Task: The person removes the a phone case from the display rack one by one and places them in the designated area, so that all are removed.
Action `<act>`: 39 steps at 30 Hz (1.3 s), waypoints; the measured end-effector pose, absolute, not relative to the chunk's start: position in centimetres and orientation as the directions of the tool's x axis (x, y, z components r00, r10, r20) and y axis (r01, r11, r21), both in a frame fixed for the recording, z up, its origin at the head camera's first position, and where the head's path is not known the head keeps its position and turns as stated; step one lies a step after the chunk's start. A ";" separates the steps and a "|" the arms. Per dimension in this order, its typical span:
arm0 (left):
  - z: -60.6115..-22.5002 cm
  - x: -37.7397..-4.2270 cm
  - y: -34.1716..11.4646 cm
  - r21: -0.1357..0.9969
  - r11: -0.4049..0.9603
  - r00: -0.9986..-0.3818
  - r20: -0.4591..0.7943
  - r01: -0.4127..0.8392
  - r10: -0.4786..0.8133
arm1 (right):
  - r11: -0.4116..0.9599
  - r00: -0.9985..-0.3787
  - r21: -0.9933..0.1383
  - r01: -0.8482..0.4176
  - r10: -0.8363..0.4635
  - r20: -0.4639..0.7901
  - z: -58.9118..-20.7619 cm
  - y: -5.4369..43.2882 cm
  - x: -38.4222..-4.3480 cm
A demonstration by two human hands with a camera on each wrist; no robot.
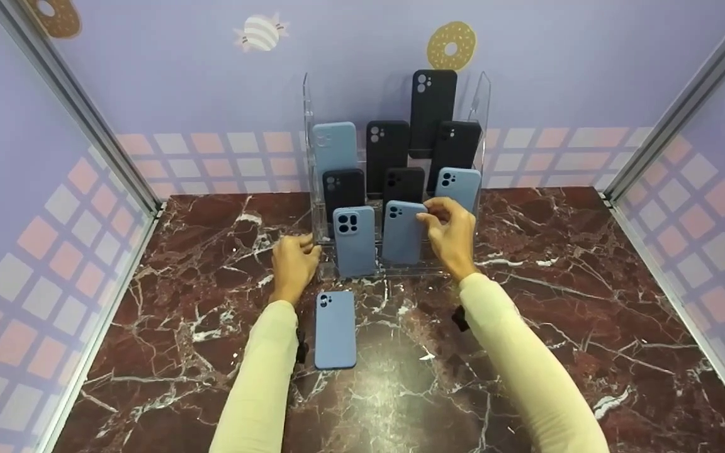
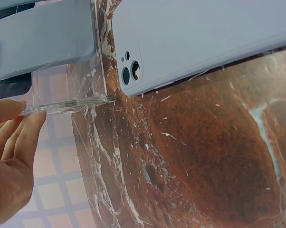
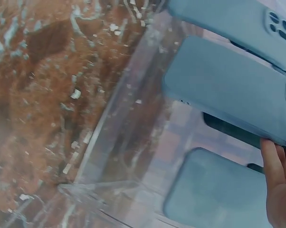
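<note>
My right hand [image 1: 452, 234] pinches the upper right edge of a blue phone case [image 1: 403, 233] at the front row of a clear tiered display stand [image 1: 307, 100]. In the right wrist view, fingertips touch this case [image 3: 224, 88] near its camera end. My left hand [image 1: 293, 263] grips the stand's left side panel [image 2: 76, 103] between thumb and fingers. Left of the held case stands another blue phone case [image 1: 355, 242] with a larger camera cutout. A further blue case [image 1: 336, 333] lies flat on the table, near the left forearm.
Behind the front row, the stand bears several black cases [image 1: 433, 113], a light blue case [image 1: 335, 145] at left and another blue case [image 1: 460, 185] at right. The marbled table [image 1: 564, 365] meets purple walls [image 1: 180, 75] on three sides.
</note>
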State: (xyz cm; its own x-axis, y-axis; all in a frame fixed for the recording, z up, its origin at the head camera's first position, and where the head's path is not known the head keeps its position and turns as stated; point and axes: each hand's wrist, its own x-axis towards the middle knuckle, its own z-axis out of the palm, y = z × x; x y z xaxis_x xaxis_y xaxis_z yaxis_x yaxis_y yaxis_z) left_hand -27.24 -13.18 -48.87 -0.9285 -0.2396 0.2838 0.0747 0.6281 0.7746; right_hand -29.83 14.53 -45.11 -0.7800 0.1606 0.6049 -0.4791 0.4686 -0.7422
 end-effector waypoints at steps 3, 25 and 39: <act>-48.9 -27.3 -13.2 0.778 0.625 -0.930 0.275 0.065 -0.245 | 0.446 -0.758 -0.732 -0.514 0.164 0.632 -44.4 14.7 -29.4; -48.8 -27.2 -13.2 0.784 0.620 -0.938 0.237 0.030 -0.255 | 0.324 -0.875 -0.859 -0.397 0.148 0.460 -45.1 17.1 -23.1; -48.8 -27.2 -13.1 0.784 0.619 -0.931 0.260 0.048 -0.257 | 0.287 -0.995 -0.955 -0.077 0.038 0.091 -49.4 15.1 -22.1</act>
State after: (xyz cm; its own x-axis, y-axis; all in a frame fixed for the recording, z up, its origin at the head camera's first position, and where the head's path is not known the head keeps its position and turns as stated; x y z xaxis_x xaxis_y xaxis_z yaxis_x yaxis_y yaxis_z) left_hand -27.19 -13.07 -48.83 -0.9309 -0.2572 0.2595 0.0478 0.6185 0.7843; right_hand -22.14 15.11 -49.42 -0.9951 0.0376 0.0912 -0.0767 0.2870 -0.9549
